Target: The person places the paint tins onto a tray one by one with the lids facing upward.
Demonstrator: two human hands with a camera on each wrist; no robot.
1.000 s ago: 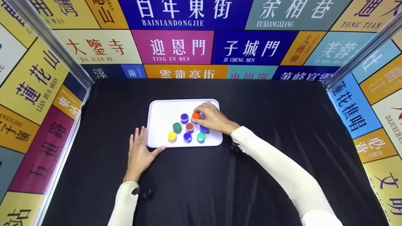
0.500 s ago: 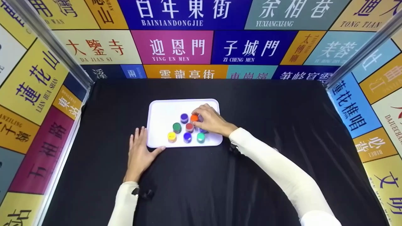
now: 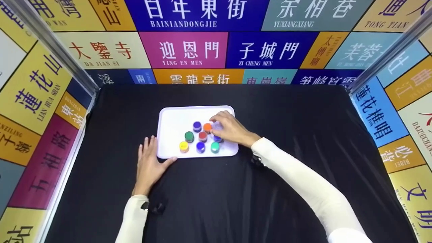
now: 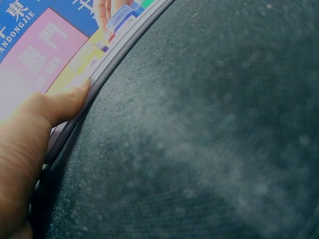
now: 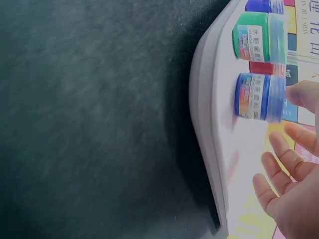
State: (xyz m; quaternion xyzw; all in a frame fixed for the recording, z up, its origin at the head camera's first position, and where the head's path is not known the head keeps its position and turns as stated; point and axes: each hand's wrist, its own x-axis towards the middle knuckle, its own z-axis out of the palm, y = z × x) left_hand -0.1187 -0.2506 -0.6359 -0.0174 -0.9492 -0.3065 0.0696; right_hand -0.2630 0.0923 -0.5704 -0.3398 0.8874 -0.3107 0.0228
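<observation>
A white tray point(image 3: 172, 116) bears several small paint jars. Yellow point(image 3: 184, 146), blue point(image 3: 200, 147) and light green jars point(image 3: 215, 147) form the front row. Behind them stand a dark green jar point(image 3: 189, 136), a red jar point(image 3: 202, 136) and a blue jar point(image 5: 254, 97), partly hidden in the head view. Farther back, a purple jar point(image 3: 197, 126) is beside an orange jar point(image 3: 207, 128). My right hand point(image 3: 231, 128) is just right of the orange jar, thumb and fingers spread apart, holding nothing. My left hand point(image 3: 148, 167) rests at the tray's front left corner, thumb on the rim.
A black cloth point(image 3: 209, 199) covers the table around the tray. Panels of coloured signs point(image 3: 184, 50) stand behind it and at both sides, with metal posts point(image 3: 381, 57) at the back corners.
My right hand moved slightly left and nearer with the orange jar, set it beside the purple one, then let go and spread its fingers. The left hand has stayed put.
</observation>
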